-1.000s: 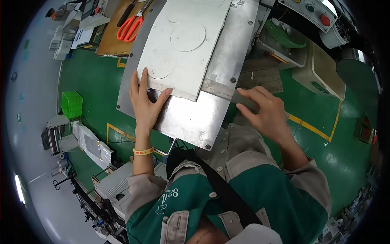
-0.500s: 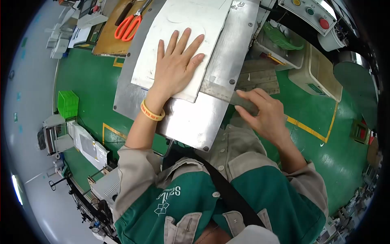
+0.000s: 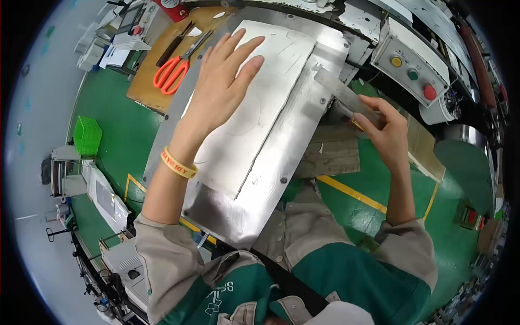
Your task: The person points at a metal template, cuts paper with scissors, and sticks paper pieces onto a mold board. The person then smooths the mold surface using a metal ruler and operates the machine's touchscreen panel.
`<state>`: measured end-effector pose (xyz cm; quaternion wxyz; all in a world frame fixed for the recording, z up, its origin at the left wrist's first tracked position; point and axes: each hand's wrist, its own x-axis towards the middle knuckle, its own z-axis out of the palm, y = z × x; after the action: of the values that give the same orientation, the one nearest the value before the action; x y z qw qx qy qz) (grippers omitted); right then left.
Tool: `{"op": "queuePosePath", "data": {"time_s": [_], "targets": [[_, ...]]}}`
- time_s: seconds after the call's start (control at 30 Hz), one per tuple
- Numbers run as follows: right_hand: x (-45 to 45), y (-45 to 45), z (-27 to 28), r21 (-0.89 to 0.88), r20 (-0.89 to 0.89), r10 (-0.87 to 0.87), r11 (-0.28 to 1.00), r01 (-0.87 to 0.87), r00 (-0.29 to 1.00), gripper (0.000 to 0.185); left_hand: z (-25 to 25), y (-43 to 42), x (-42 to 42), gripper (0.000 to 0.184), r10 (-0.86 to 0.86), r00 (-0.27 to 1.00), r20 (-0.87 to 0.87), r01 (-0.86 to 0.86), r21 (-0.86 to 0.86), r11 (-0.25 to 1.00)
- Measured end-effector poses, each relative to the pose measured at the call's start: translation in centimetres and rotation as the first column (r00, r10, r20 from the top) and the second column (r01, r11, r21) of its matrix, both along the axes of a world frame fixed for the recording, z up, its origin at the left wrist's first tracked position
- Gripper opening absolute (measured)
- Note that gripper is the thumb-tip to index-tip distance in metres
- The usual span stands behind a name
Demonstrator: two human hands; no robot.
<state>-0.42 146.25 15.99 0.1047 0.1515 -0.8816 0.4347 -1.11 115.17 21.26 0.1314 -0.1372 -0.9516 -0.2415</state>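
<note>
A white sheet (image 3: 271, 70) with faint curved marks lies on a bare metal plate (image 3: 290, 138). My left hand (image 3: 219, 89) is over the sheet's left side, fingers spread, with nothing in it; whether it touches the sheet I cannot tell. A yellow band (image 3: 179, 162) circles that wrist. To the right of the plate, my right hand (image 3: 391, 130) grips a flat grey metal scraper blade (image 3: 344, 91) between thumb and fingers. The blade's free end overlaps the plate's right edge in view, apart from the sheet.
Orange-handled scissors (image 3: 172, 75) and a dark-handled tool (image 3: 172, 50) lie on a wooden board (image 3: 142, 92) at left. A control box (image 3: 409, 67) with yellow, green and red buttons stands at upper right. Below it is a pale bin (image 3: 425, 143). A green crate (image 3: 88, 135) sits on the floor.
My left hand has moved up and left across the sheet, apparently lifting. My right hand has drawn the blade from the sheet's lower edge and moved up and right. The view has shifted.
</note>
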Motion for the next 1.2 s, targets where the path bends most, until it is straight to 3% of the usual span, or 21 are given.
{"op": "queuePosePath", "data": {"time_s": [0.1, 0.13, 0.17, 0.23, 0.3, 0.4, 0.43, 0.5, 0.6, 0.9, 1.07, 1.17, 1.2], "targets": [[-5.4, 0.5, -0.8, 0.077, 0.079, 0.056, 0.995, -0.063, 0.995, 0.034, -3.4, 2.4, -5.0, 0.044, -0.047, 0.999, -0.010, 0.046, -0.067, 0.997], [-6.3, 0.6, -0.6, 0.109, 0.211, 0.044, 0.992, -0.068, 0.977, 0.032, -4.6, 3.0, -6.3, 0.041, -0.077, 0.995, -0.060, 0.073, -0.066, 0.995], [-7.2, 0.7, -1.6, 0.081, 0.083, 0.100, 0.991, -0.107, 0.991, 0.032, -5.7, 3.5, -7.1, 0.040, -0.068, 0.997, -0.048, 0.065, -0.064, 0.996], [-8.1, 0.8, -1.7, 0.067, 0.105, 0.131, 0.988, -0.139, 0.986, 0.031, -7.3, 4.1, -8.0, 0.038, -0.073, 0.996, 0.047, 0.078, -0.098, 0.992], [-8.7, 0.8, -1.9, 0.093, 0.118, 0.153, 0.982, -0.164, 0.981, 0.031, -8.5, 4.5, -7.9, 0.035, -0.041, 0.998, -0.039, 0.035, -0.154, 0.988], [-9.2, 0.3, -2.0, 0.121, 0.124, 0.155, 0.978, -0.170, 0.980, 0.030, -7.8, 4.7, -7.8, 0.034, -0.021, 1.000, -0.012, 0.019, -0.152, 0.988], [-9.3, 0.2, -1.1, 0.128, 0.270, 0.121, 0.979, -0.160, 0.955, 0.030, -7.7, 4.8, -7.8, 0.034, -0.020, 1.000, -0.006, 0.018, -0.170, 0.985], [-9.8, 0.7, -2.3, 0.112, 0.121, 0.190, 0.973, -0.203, 0.974, 0.030, -7.5, 4.9, -7.8, 0.034, -0.019, 1.000, 0.003, 0.019, -0.175, 0.984], [-10.0, 0.7, -2.6, 0.100, 0.067, 0.200, 0.973, -0.206, 0.977, 0.030, -7.2, 4.9, -7.9, 0.038, -0.026, 0.999, 0.044, 0.035, -0.197, 0.980], [-10.1, 0.9, -2.6, 0.131, 0.075, 0.213, 0.966, -0.222, 0.974, 0.028, -7.0, 5.1, -8.0, 0.037, -0.019, 0.998, 0.068, 0.032, -0.192, 0.981], [-10.1, 1.0, -2.6, 0.093, 0.078, 0.212, 0.971, -0.219, 0.974, 0.029, -6.8, 5.1, -7.9, 0.037, -0.005, 0.996, 0.088, 0.022, -0.193, 0.981], [-9.6, 1.1, -2.0, 0.046, 0.216, 0.177, 0.981, -0.191, 0.960, 0.030, -6.7, 5.1, -7.9, 0.038, -0.008, 0.995, 0.096, 0.026, -0.186, 0.982], [-9.7, 1.5, -2.2, 0.039, 0.161, 0.179, 0.982, -0.187, 0.971, 0.030, -6.8, 5.0, -7.9, 0.038, -0.005, 0.995, 0.097, 0.023, -0.177, 0.984]]}}
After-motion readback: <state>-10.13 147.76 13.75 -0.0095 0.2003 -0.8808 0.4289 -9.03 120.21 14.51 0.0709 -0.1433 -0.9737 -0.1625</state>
